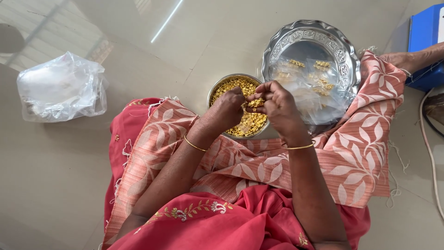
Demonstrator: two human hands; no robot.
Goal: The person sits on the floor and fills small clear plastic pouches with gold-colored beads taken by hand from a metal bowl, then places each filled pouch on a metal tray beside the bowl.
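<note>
A steel bowl (217, 89) full of small golden beads rests on my lap, on the pink leaf-patterned cloth (356, 153). Both hands hover over the bowl, fingertips almost touching. My left hand (229, 110) is curled, pinching something small that I cannot make out. My right hand (277, 106) holds a small clump of golden beads (255, 103) in its cupped fingers. A gold bangle circles each wrist.
An embossed silver tray (340, 53) at the upper right carries small clear packets of golden beads (319, 76). A crumpled clear plastic bag (62, 88) lies on the tiled floor at left. A blue box (428, 32), a white cable (428, 148) and another person's foot (407, 60) are at far right.
</note>
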